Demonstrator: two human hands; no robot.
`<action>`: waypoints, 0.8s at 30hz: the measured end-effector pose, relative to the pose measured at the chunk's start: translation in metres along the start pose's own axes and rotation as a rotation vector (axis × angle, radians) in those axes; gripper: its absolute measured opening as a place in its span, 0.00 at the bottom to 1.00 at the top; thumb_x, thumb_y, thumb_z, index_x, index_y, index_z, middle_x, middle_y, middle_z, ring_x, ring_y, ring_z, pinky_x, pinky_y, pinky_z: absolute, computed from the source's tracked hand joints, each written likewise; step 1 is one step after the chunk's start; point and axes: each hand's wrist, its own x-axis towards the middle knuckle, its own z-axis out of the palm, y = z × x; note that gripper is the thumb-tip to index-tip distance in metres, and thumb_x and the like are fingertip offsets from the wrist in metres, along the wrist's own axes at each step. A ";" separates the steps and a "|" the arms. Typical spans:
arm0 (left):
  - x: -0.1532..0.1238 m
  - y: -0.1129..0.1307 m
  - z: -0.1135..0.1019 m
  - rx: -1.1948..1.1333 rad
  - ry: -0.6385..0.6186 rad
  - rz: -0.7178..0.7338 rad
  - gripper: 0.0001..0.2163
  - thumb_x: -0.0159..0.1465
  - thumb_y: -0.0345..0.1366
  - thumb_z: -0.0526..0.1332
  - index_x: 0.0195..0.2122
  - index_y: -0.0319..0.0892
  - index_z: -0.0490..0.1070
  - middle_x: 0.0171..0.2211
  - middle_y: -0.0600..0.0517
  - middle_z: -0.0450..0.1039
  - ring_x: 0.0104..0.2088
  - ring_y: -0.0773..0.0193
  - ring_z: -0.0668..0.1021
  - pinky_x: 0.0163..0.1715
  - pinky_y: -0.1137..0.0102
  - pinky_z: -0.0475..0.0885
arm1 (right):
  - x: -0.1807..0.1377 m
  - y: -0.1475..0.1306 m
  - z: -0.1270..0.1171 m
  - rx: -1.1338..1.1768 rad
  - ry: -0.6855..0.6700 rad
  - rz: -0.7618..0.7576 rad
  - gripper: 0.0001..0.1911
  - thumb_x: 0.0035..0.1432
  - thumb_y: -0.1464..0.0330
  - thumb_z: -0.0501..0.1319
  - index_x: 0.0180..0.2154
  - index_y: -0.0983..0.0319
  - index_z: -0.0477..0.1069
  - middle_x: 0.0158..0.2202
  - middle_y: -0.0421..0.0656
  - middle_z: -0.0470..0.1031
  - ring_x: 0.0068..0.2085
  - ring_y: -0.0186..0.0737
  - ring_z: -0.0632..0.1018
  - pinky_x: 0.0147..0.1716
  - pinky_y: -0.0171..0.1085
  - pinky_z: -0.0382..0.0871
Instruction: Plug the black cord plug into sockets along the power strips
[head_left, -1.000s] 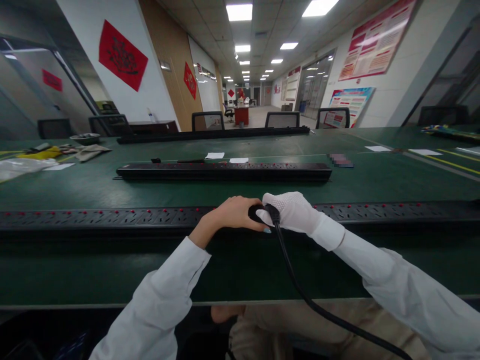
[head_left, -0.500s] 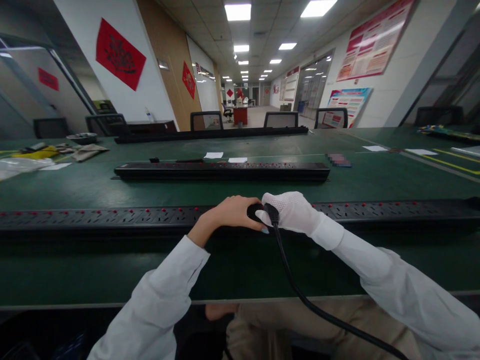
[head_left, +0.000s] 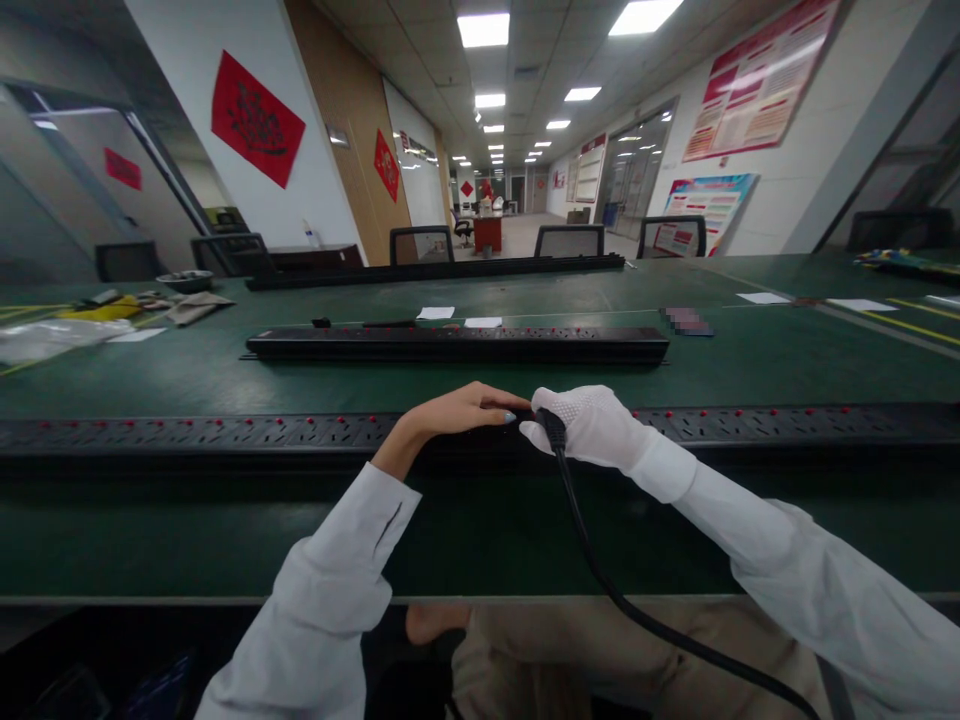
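A long black power strip (head_left: 225,432) with red switches runs across the green table in front of me. My bare left hand (head_left: 457,412) lies flat on the strip, fingers stretched out toward the right. My right hand (head_left: 589,425), in a white glove, is closed round a black plug (head_left: 553,428) at the strip. The plug's thick black cable (head_left: 600,585) trails down over the table's near edge toward the lower right.
A second black power strip (head_left: 457,345) lies further back, and a third (head_left: 435,268) by the far edge. White paper slips (head_left: 480,322), cloth and a bowl (head_left: 180,282) sit on the green table (head_left: 750,360). Office chairs (head_left: 568,240) line the far side.
My left hand has let go of the plug and flattened onto the strip, fingers straight. The gloved right hand keeps its hold on the plug. The view shifted slightly.
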 end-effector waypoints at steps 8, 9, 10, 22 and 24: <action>0.002 -0.004 0.002 -0.055 0.046 -0.026 0.20 0.58 0.24 0.48 0.50 0.42 0.65 0.51 0.55 0.66 0.49 0.68 0.69 0.53 0.71 0.58 | -0.001 0.000 0.004 -0.044 0.032 0.023 0.18 0.55 0.54 0.47 0.31 0.60 0.66 0.21 0.39 0.70 0.23 0.32 0.69 0.23 0.31 0.47; 0.002 -0.003 0.002 -0.062 0.048 -0.023 0.20 0.58 0.24 0.47 0.50 0.42 0.65 0.51 0.55 0.66 0.49 0.68 0.69 0.53 0.71 0.58 | -0.001 0.000 0.004 -0.041 0.032 0.022 0.18 0.55 0.55 0.47 0.31 0.60 0.66 0.21 0.39 0.70 0.23 0.33 0.69 0.23 0.31 0.47; 0.001 -0.003 0.002 -0.066 0.049 -0.022 0.20 0.58 0.23 0.47 0.50 0.41 0.65 0.51 0.55 0.66 0.49 0.69 0.69 0.53 0.71 0.58 | -0.001 0.000 0.004 -0.037 0.033 0.022 0.18 0.55 0.55 0.47 0.31 0.60 0.66 0.21 0.40 0.70 0.23 0.33 0.69 0.23 0.31 0.48; 0.002 -0.004 0.004 0.058 0.051 -0.022 0.25 0.54 0.21 0.47 0.51 0.45 0.64 0.50 0.56 0.67 0.47 0.67 0.71 0.50 0.70 0.62 | 0.000 -0.002 0.000 -0.027 0.024 0.025 0.20 0.56 0.55 0.45 0.31 0.62 0.67 0.21 0.42 0.71 0.22 0.32 0.68 0.23 0.31 0.49; 0.002 -0.004 0.004 0.076 0.056 -0.027 0.25 0.53 0.21 0.47 0.51 0.45 0.64 0.50 0.56 0.67 0.47 0.67 0.71 0.49 0.70 0.63 | 0.000 -0.002 0.000 -0.029 0.028 0.028 0.20 0.56 0.55 0.46 0.31 0.62 0.67 0.21 0.42 0.71 0.22 0.32 0.68 0.23 0.31 0.48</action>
